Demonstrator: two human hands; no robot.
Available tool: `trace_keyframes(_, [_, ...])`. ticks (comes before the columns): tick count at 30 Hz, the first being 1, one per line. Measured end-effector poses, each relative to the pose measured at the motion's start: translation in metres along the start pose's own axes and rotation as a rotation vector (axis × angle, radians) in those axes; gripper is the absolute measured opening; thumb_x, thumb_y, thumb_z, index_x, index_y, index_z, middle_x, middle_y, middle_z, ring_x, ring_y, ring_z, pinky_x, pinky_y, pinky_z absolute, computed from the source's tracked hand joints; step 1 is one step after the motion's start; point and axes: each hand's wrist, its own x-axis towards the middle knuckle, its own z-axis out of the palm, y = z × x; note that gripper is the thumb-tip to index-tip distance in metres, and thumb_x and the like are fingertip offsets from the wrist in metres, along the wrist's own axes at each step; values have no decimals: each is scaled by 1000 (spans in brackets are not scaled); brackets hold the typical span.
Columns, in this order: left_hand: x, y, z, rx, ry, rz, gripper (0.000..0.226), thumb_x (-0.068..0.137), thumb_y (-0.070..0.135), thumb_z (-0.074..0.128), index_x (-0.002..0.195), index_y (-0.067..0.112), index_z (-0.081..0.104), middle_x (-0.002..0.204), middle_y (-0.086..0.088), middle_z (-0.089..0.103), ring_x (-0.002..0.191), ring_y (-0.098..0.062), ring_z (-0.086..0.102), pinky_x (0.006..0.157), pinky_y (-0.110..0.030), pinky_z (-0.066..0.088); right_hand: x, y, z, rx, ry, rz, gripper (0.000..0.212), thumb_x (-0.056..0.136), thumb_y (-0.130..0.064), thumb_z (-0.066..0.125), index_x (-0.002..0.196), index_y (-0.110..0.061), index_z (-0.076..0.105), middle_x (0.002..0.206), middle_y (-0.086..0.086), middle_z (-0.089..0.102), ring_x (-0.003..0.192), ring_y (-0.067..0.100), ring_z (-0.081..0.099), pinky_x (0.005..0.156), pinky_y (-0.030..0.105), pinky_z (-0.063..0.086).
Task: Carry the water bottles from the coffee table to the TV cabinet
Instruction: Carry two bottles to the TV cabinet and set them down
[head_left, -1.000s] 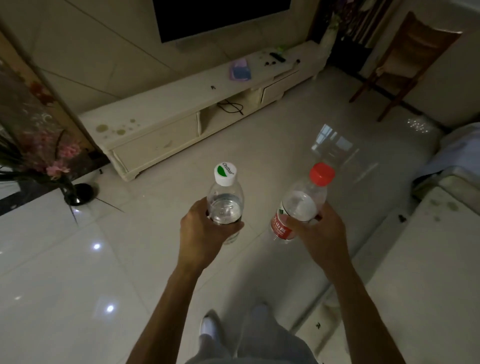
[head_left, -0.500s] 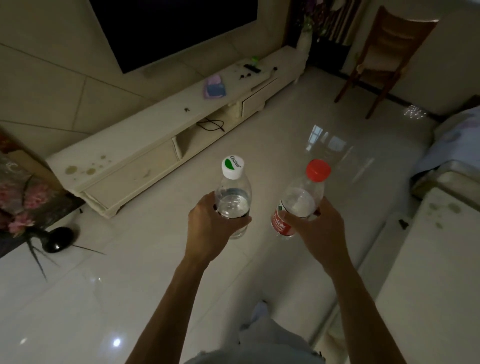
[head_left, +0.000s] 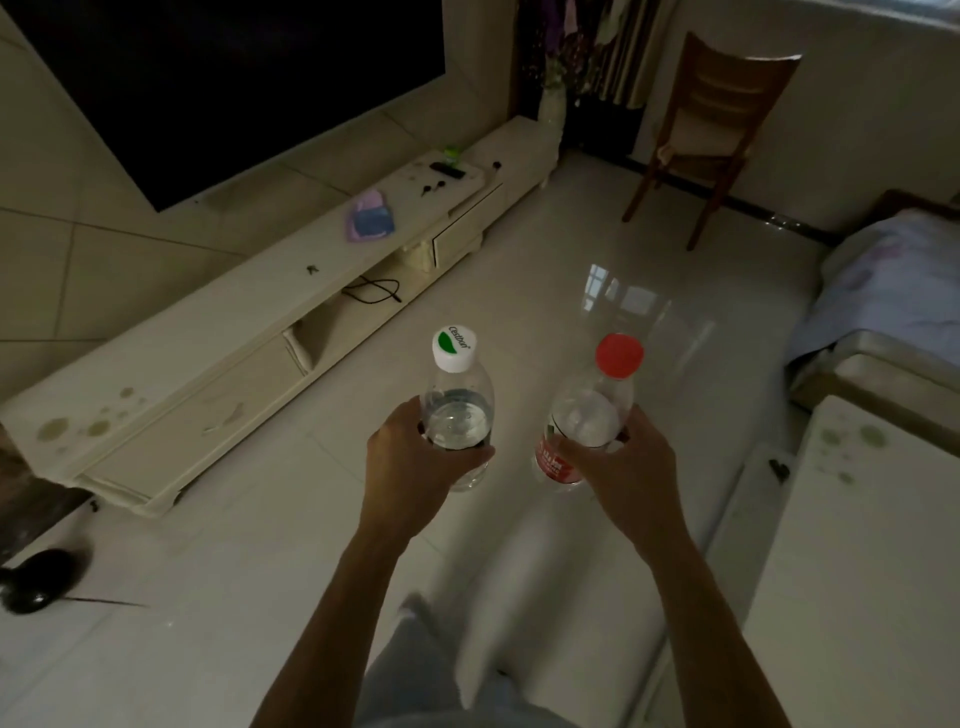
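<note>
My left hand grips a clear water bottle with a white and green cap, held upright over the tiled floor. My right hand grips a second clear bottle with a red cap and red label, tilted slightly right. Both bottles hang side by side in front of me, apart from each other. The long cream TV cabinet runs along the wall to the upper left, well beyond the bottles. The white coffee table lies at my right.
A dark TV hangs above the cabinet. On the cabinet top lie a purple and blue cloth, a remote and small dark items. A wooden chair stands far right, a black vase base at the left floor.
The view has swung left to right and closer: the cabinet now fills more of the left side. Both hands keep the same hold on their bottles.
</note>
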Motion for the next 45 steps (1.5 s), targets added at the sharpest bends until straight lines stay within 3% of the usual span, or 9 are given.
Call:
trace_keyframes(10, [122, -4, 32, 6, -67, 8, 67, 59, 35, 87, 119, 17, 62, 102, 6, 70, 91, -9, 64, 78, -23, 50, 104, -2, 20, -105, 64, 32, 47, 65, -33, 86, 104, -30, 60, 87, -13, 67, 81, 2, 64, 68, 15, 47])
trace_keyframes(15, [204, 9, 41, -7, -127, 34, 59, 59, 35, 87, 111, 22, 63, 95, 10, 68, 83, -1, 62, 68, -12, 45, 169, -20, 36, -148, 95, 54, 52, 67, -34, 85, 112, -24, 60, 93, -14, 66, 83, 0, 64, 68, 10, 45])
trace_keyframes(20, [273, 24, 52, -19, -188, 72, 54, 58, 34, 87, 106, 23, 65, 92, 9, 69, 84, -4, 64, 72, -19, 50, 222, -41, 46, -102, 156, 97, 58, 69, -29, 84, 119, -23, 57, 97, -14, 63, 87, -3, 60, 68, 8, 42])
trace_keyframes(24, [312, 35, 66, -11, -238, 93, 53, 57, 38, 86, 104, 25, 66, 90, 12, 69, 81, 0, 63, 68, -14, 47, 254, -49, 50, -92, 183, 107, 58, 68, -32, 84, 119, -24, 58, 97, -17, 64, 88, -4, 61, 68, 9, 43])
trace_keyframes(30, [354, 51, 90, 6, -282, 112, 54, 57, 40, 87, 106, 27, 65, 92, 11, 69, 83, -2, 64, 74, -22, 53, 299, -52, 49, -76, 216, 103, 55, 70, -29, 83, 118, -26, 56, 97, -20, 61, 89, -7, 58, 70, 7, 42])
trace_keyframes(34, [380, 64, 108, -9, -290, 107, 52, 59, 36, 87, 106, 27, 66, 91, 12, 69, 82, 0, 64, 70, -14, 47, 336, -48, 45, -62, 206, 98, 52, 71, -28, 83, 113, -31, 53, 94, -24, 59, 88, -8, 57, 70, 7, 42])
trace_keyframes(39, [419, 86, 142, 18, -274, 107, 52, 60, 35, 87, 107, 27, 65, 92, 12, 69, 83, 0, 64, 69, -12, 47, 396, -41, 32, -37, 182, 79, 55, 70, -29, 84, 116, -27, 55, 97, -19, 60, 90, -4, 59, 71, 7, 42])
trace_keyframes(45, [469, 130, 193, 0, -240, 102, 46, 59, 33, 87, 99, 32, 64, 90, 12, 70, 82, 0, 64, 76, -22, 53, 481, -39, 0, -20, 170, 40, 61, 68, -30, 85, 122, -19, 58, 103, -11, 65, 88, -7, 59, 69, 6, 43])
